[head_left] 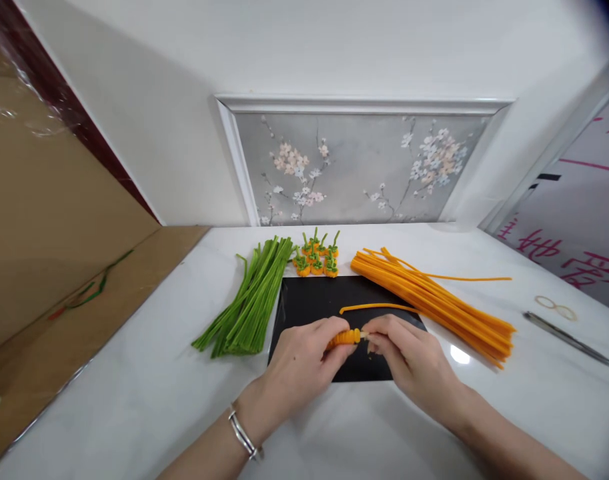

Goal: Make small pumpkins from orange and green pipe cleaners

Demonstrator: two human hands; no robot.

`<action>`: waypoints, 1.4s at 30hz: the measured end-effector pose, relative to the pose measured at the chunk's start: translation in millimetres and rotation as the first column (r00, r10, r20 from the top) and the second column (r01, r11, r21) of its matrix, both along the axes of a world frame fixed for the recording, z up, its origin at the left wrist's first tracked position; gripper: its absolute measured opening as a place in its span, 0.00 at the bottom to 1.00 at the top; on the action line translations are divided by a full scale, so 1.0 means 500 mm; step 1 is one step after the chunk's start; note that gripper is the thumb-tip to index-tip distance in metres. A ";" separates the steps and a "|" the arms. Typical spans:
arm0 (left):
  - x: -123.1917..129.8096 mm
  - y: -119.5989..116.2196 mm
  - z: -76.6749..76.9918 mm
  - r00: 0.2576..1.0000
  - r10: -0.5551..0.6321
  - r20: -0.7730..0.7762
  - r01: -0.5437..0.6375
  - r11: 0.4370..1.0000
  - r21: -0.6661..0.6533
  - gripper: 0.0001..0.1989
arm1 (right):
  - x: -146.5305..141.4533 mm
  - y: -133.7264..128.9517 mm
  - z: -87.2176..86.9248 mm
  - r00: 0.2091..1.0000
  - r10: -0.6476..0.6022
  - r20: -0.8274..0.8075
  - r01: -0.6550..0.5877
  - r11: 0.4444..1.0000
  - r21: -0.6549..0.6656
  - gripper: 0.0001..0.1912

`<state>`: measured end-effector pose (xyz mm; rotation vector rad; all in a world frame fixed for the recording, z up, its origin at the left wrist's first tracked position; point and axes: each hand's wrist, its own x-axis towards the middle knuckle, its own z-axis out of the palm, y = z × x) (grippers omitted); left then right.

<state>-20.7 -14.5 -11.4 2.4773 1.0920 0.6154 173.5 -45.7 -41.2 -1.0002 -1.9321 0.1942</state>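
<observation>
My left hand (311, 350) is closed around an orange pipe cleaner coil (347, 338), wound in tight rings. From the coil's right end juts a thin pale stick (364, 335), and the fingertips of my right hand (409, 350) pinch it. Both hands are over a black mat (309, 300). A single orange pipe cleaner (374, 307) with a bent left tip lies on the mat just beyond my hands. Part of the coil is hidden by my left fingers.
Green pipe cleaners (254, 300) lie bundled at left, orange pipe cleaners (434, 303) at right. Several small orange-and-green pieces (317, 257) stand behind the mat. A rubber band (555, 307) and a slim metal tool (569, 339) rest far right. Cardboard (59, 200) borders the left.
</observation>
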 end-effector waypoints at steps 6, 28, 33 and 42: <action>0.001 0.000 0.011 0.995 -0.102 0.021 0.102 0.995 -0.004 0.07 | -0.005 -0.003 -0.005 0.995 0.093 -0.022 -0.094 0.994 -0.046 0.11; -0.008 0.002 0.000 0.979 0.006 -0.202 0.035 0.979 0.201 0.19 | 0.011 -0.004 -0.002 0.989 0.029 -0.146 -0.056 0.980 -0.189 0.06; 0.001 -0.003 -0.002 0.971 -0.013 -0.238 0.071 0.969 0.236 0.11 | -0.003 -0.009 -0.010 0.984 0.070 -0.165 -0.105 0.971 -0.217 0.07; -0.001 0.014 0.009 0.992 -0.093 -0.081 0.100 0.991 0.085 0.08 | 0.000 -0.004 0.002 0.994 0.042 -0.100 -0.061 0.980 -0.188 0.08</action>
